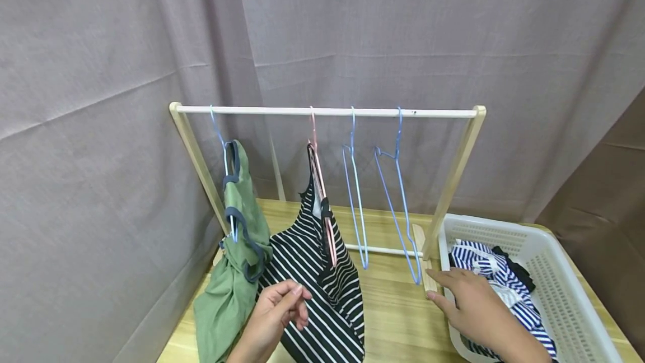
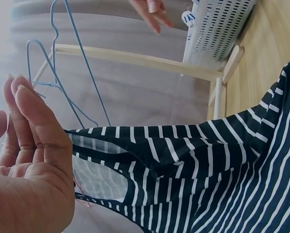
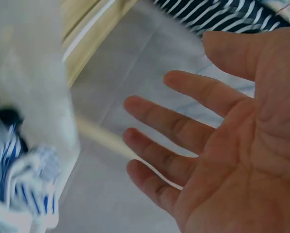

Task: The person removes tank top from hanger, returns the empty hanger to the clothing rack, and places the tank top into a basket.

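Note:
In the head view my left hand (image 1: 279, 315) is in front of a black-and-white striped garment (image 1: 312, 290) on a pink hanger (image 1: 317, 167). Its fingers are loosely bent around nothing, as the left wrist view also shows. My right hand (image 1: 473, 307) is over the left rim of a white basket (image 1: 589, 307). Spread fingers (image 3: 179, 126) and a bare palm show in the right wrist view. Inside the basket lie blue-and-white striped clothes (image 1: 524, 296) and a black piece (image 1: 516, 268). A green garment (image 1: 229, 290) with dark blue trim hangs at the left.
A rack with a white rail (image 1: 262, 110) and wooden legs stands on a wooden table (image 1: 393, 307). Two bare hangers, a light blue hanger (image 1: 360, 212) and a blue hanger (image 1: 403, 200), hang right of the striped garment. Grey curtain (image 1: 378, 27) lies behind.

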Tool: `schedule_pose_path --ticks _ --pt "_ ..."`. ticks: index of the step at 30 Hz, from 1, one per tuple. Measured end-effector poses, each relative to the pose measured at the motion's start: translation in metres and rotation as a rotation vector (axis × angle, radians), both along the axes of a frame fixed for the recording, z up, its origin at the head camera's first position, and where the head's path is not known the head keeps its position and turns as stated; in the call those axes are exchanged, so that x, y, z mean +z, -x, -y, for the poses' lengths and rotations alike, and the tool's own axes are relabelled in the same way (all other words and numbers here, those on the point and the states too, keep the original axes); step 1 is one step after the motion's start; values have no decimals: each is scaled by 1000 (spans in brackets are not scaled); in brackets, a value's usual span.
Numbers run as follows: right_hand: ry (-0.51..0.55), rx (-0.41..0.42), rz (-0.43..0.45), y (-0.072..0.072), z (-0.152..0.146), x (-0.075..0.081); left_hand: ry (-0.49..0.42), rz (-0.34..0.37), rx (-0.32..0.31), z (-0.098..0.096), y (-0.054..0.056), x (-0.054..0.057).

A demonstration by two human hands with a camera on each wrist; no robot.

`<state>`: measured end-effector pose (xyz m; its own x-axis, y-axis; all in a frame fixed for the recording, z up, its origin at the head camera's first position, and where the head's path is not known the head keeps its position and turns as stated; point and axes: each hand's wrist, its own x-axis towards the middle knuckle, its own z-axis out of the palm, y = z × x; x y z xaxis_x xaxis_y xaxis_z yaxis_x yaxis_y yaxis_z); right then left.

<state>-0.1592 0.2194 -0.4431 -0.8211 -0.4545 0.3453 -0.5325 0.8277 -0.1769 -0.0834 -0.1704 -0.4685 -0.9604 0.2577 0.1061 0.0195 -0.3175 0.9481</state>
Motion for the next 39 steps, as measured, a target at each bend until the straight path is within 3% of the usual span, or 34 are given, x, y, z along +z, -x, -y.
schedule_pose_path --ticks 4,10,13,20,27,39 --pt "38 96 -87 -14 20 -9 -1 4 -5 0 -1 0" --pt "42 195 -88 -25 39 -25 10 27 -8 1 -2 1" --pt "60 202 -106 -26 41 -28 15 32 -7 1 -2 1" --pt "50 197 -10 -27 40 -25 6 20 -10 2 -3 -1" --pt "60 228 -66 -26 41 -28 17 34 0 2 -2 0" --pt "56 198 6 -29 45 -22 6 -3 17 0 0 3"
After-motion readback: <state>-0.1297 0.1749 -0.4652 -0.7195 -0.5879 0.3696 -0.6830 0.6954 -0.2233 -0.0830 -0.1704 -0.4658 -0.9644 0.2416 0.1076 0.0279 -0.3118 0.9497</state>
